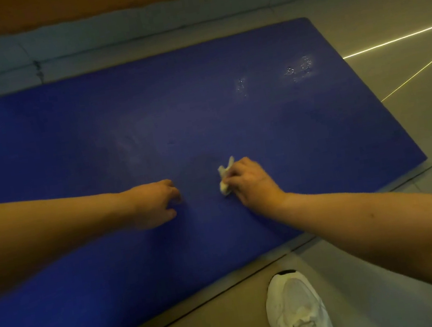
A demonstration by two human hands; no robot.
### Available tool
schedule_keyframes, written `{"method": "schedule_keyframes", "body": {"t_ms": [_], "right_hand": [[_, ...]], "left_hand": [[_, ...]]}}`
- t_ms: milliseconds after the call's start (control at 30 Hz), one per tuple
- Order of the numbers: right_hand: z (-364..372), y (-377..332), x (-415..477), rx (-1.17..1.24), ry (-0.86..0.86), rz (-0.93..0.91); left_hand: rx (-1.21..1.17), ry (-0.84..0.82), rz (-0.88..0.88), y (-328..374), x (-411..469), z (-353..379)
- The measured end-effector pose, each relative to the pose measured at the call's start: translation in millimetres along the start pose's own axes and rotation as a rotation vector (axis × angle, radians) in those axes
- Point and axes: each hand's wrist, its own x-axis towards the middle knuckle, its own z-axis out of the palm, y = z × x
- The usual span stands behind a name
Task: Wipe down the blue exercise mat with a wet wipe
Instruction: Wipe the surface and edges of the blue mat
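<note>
So we've got the blue exercise mat point(258, 117) lying flat on the tiled floor point(424, 130), running from near left to far right. Our right hand point(250, 183) has the wet wipe point(224, 179) scrunched into a wad in its curled fingers, pressed to the mat about mid-width. Our left hand point(153, 203) sits just left of it, holding nothing, fingers loosely bent with the tips on the mat. It looks like it's bracing, though the light's too dim to be sure.

The wipe is limp and light, so we reckon it works better bunched under the fingers than pinched by a corner. The mat looks soft and light enough to creep or ripple under a hard scrub, so pinning it flat beside the stroke makes sense. Whitish marks point(298, 68) at the far right probably need extra passes.
</note>
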Motion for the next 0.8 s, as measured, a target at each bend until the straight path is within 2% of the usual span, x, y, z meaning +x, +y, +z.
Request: {"method": "schedule_keyframes", "body": {"t_ms": [67, 167, 300, 367, 467, 533, 800], "right_hand": [[-9, 29, -2, -0.093, 0.053, 0.129], [-15, 39, -4, -0.096, 0.029, 0.318], [-5, -19, -6, 0.194, -0.011, 0.460], [4, -53, -15, 0.212, -0.186, 0.364], [15, -85, -34, 0.021, -0.433, 0.010], [18, -87, -40, -0.082, -0.524, -0.077], [5, -57, -32, -0.183, -0.582, 0.144]], "left_hand": [[-0.003, 0.002, 0.001, -1, 0, -1], [0.001, -0.012, 0.001, -2, 0, -1], [0.002, -0.016, 0.000, -2, -1, -2], [0.001, -0.017, 0.000, -1, -2, -1], [0.010, -0.010, 0.001, 1, -2, -1], [0.017, -0.007, 0.004, 2, -1, -1], [0.026, -0.014, 0.038, 13, 6, -4]]}}
